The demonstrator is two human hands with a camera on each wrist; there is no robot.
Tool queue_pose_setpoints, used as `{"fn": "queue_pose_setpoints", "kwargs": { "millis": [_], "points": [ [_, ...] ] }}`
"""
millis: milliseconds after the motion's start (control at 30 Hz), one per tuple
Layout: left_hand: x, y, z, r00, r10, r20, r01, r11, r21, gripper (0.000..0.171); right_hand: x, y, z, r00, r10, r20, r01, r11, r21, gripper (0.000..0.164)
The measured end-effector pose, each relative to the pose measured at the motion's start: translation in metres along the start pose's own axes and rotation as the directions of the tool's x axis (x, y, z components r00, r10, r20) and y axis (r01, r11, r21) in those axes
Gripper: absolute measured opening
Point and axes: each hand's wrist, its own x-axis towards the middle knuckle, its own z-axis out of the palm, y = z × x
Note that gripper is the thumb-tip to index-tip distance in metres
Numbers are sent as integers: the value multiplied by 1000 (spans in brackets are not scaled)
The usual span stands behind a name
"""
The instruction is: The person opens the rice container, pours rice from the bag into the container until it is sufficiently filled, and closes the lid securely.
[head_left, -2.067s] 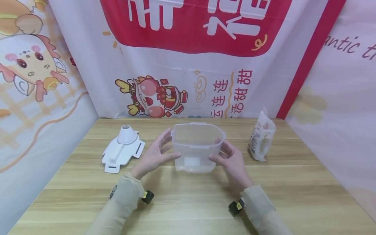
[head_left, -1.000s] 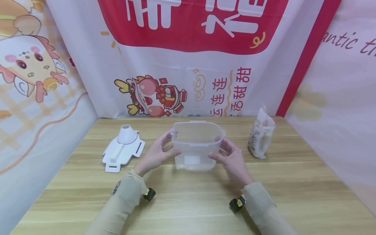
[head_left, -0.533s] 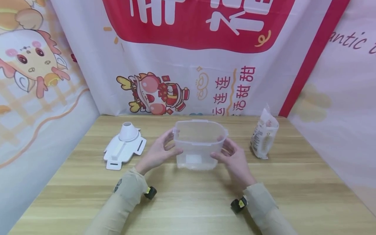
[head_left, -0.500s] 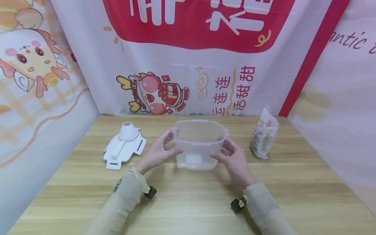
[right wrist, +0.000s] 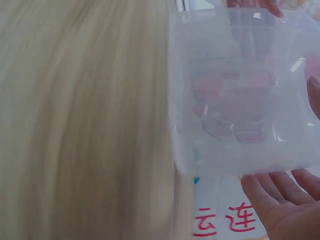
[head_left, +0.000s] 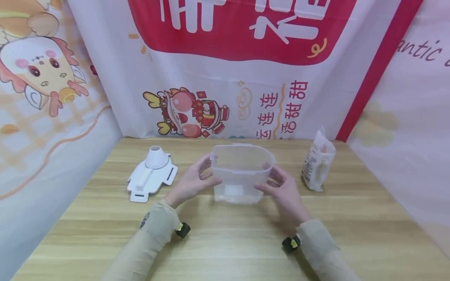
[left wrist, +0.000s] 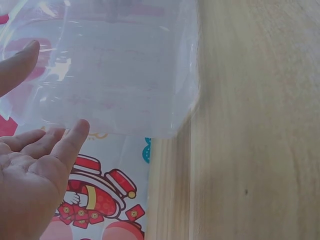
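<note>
A clear plastic container (head_left: 239,177) with an open top stands at the middle of the table, its base right at the tabletop. My left hand (head_left: 193,181) holds its left side, thumb toward the front wall and fingers along the side. On the opposite side, my right hand (head_left: 281,191) grips it in the same way. In the left wrist view, the left fingertips (left wrist: 80,127) meet the container's wall (left wrist: 125,75). The right fingers (right wrist: 260,192) lie along its side in the right wrist view. A pale rectangle shows low on the front wall.
Left of the container lies a flat white lid (head_left: 145,179) with slotted tabs and a cone-shaped spout. An upright white printed bag (head_left: 318,162) stands at the right. Printed cloth (head_left: 228,97) hangs behind the wooden table (head_left: 232,242) and along both sides.
The head view has shifted slightly, so everything sits a little further right in it. Both hands keep their hold on the container, which stays in the same place on the table.
</note>
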Motion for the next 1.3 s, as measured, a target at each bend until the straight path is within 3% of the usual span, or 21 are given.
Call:
{"fn": "queue_pose_setpoints", "kwargs": {
  "millis": [133,200,300,433,600,700,867,933,1033,1133,1300],
  "points": [
    [1,0,4,1000,-10,4,10,1000,-15,87,-4,-10,-14,1000,-13,-4,12,977,-213,75],
    [1,1,4,1000,-12,-9,12,1000,-18,86,-6,-17,-22,999,-42,24,47,938,-344,74],
    [0,1,4,1000,-12,-17,12,1000,-18,84,-12,-28,-36,989,-124,85,150,846,-512,70],
    [-1,1,4,1000,-13,-8,13,1000,-26,83,-22,-46,-53,963,-214,165,270,764,-586,65],
    [-1,1,3,1000,-7,-8,7,999,-42,82,-32,-71,-71,943,-299,150,326,725,-607,63],
    [-1,1,3,1000,-4,-11,4,999,-34,81,-34,-81,-81,925,-373,78,347,740,-576,62],
    [1,-1,2,1000,-16,-8,16,998,-53,82,-31,-85,-101,847,-529,-47,442,750,-492,71],
    [2,-1,2,1000,-20,-9,20,998,-67,83,-28,-83,-110,827,-556,-83,460,754,-469,73],
    [2,-1,2,1000,-22,-13,21,997,-70,83,-25,-78,-124,820,-555,-141,465,789,-401,74],
    [2,-2,2,1000,-21,-12,20,998,-61,82,-24,-71,-138,827,-528,-192,438,819,-370,80],
    [0,-1,1,1000,-21,-1,21,997,-68,83,-23,-59,-161,863,-461,-207,387,866,-319,88]
  ]
}}
